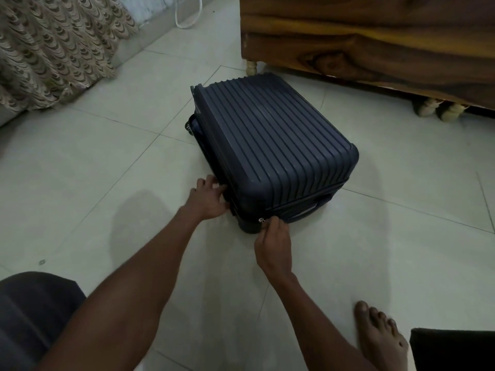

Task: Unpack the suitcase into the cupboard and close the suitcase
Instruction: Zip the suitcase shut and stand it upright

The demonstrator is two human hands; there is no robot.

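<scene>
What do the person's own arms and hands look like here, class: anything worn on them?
Both forearms are bare right up to the frame edge, with no sleeve showing. The left hand and the right hand wear no gloves, and no rings, watch or bracelet can be seen on fingers or wrists.

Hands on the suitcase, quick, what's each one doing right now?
Left hand: open, fingers spread against the near corner of the suitcase, bracing it.
Right hand: closed, pinching the zipper pull at the lower front edge.
</scene>
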